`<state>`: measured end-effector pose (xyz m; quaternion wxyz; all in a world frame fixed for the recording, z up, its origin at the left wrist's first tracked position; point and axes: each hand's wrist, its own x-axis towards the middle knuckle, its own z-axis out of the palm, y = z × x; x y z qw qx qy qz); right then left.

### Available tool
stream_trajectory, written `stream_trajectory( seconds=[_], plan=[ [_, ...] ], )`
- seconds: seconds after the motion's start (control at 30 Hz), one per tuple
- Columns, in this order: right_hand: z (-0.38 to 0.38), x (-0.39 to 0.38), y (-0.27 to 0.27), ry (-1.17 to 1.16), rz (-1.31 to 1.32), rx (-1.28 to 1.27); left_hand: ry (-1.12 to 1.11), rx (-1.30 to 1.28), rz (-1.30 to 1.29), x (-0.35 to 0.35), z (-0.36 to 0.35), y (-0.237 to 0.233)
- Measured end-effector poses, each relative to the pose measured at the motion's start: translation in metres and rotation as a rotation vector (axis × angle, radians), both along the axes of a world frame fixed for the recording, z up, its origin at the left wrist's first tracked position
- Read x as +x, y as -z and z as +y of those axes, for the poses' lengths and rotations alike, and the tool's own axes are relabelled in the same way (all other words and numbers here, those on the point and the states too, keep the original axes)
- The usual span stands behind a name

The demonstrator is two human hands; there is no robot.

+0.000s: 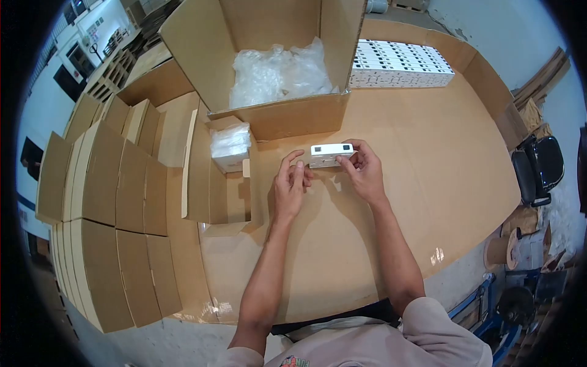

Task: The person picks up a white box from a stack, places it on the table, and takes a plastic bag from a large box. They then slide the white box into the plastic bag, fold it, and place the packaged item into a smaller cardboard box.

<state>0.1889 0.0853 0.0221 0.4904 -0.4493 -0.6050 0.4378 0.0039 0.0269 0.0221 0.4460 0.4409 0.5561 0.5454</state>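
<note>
A small white oblong box [324,159] with dark squares on its top edge is held upright above the cardboard-covered table [403,208]. My right hand [367,171] grips its right end between thumb and fingers. Just off the box's left end is my left hand [292,183], fingers loosely curled and apart, with nothing visible in it. To the left of that hand stands an open carton [202,177], with bubble-wrapped white items [231,147] in its far end.
Behind my hands a large open carton [299,122] holds loose bubble wrap [278,70]. Rows of similar white boxes [400,78] are stacked at the back right. Closed brown cartons [110,177] are piled at the left. A black chair [541,165] stands beyond the right edge.
</note>
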Motion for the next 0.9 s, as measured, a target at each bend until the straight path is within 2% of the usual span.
stream_trajectory(
  seconds=[0.13,0.23,0.27,0.47,0.53,0.67,0.77,0.9],
  plan=[
    [-0.003,-0.014,0.003,-0.134,0.019,-0.003,-0.037,0.063,-0.092,-0.007,0.007,0.013],
    [-0.006,-0.019,0.001,-0.2,0.191,0.14,-0.07,0.116,-0.191,-0.011,0.01,0.02],
    [-0.007,-0.02,0.0,-0.211,0.224,0.107,-0.077,0.138,-0.231,-0.012,0.011,0.021],
    [0.0,-0.017,0.013,-0.219,0.276,0.025,-0.133,0.246,-0.144,-0.004,0.009,0.017],
    [0.001,-0.018,0.016,-0.206,0.326,-0.024,-0.127,0.238,0.101,-0.007,0.008,0.019],
    [0.001,-0.017,0.015,-0.111,0.131,0.028,-0.17,0.179,0.42,-0.014,0.005,0.021],
    [0.002,-0.018,0.019,-0.087,0.06,0.089,-0.172,0.113,0.332,-0.015,0.004,0.015],
    [0.002,-0.019,0.02,-0.093,0.047,0.084,-0.178,0.142,0.351,-0.015,0.004,0.017]
  ],
)
